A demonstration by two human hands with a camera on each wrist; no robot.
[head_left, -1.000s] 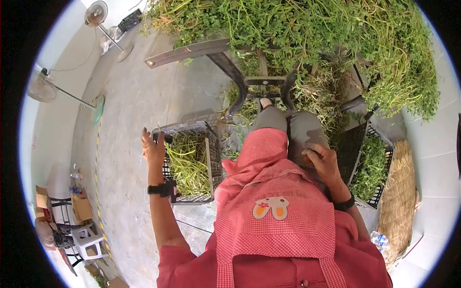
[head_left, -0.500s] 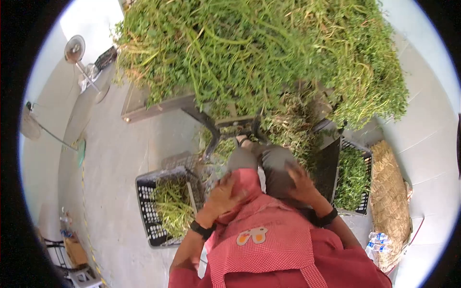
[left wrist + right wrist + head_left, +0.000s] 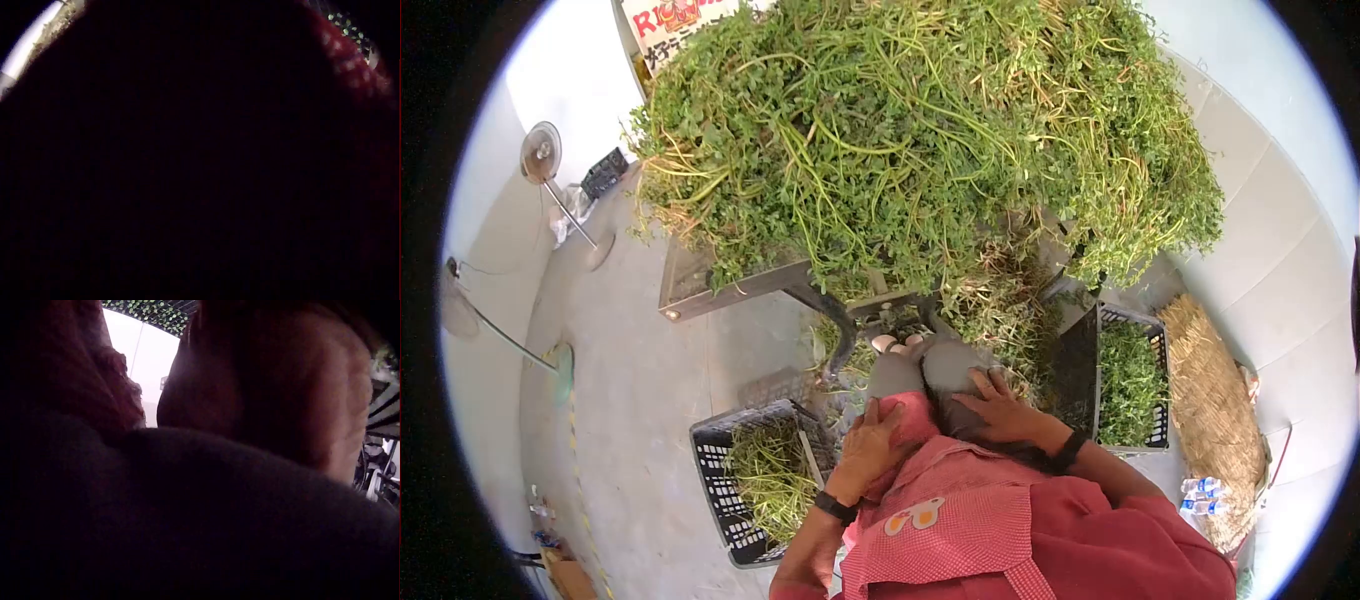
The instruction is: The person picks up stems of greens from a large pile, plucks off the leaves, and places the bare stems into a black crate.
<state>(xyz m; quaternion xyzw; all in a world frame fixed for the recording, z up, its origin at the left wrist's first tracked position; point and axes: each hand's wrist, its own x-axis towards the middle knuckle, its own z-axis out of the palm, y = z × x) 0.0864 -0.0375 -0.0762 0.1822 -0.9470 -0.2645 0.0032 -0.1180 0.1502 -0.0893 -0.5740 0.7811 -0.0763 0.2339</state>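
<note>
My left hand (image 3: 870, 447) rests on the thigh at the left, over the red checked apron (image 3: 960, 510), with nothing in its grasp. On the other thigh lies my right hand (image 3: 1000, 408), its fingers spread over the grey trousers (image 3: 953, 368). A big heap of leafy green stems (image 3: 880, 140) covers the table (image 3: 740, 287) in front of my knees. In the right wrist view, dark trouser cloth (image 3: 206, 500) fills the lower half, with the right hand (image 3: 269, 387) against it. The left wrist view is almost wholly dark.
A black crate (image 3: 712, 465) with cut stems stands on the floor at left. Another crate (image 3: 1164, 385) at right holds leafy greens, beside a straw roll (image 3: 1215, 420) and water bottles (image 3: 1203, 497). Loose stems lie under the table. Standing fans (image 3: 541, 153) are at far left.
The left hand has come in from above the left crate to the thigh. The right hand has flattened onto the other thigh. The head view has tilted up, showing more of the heap.
</note>
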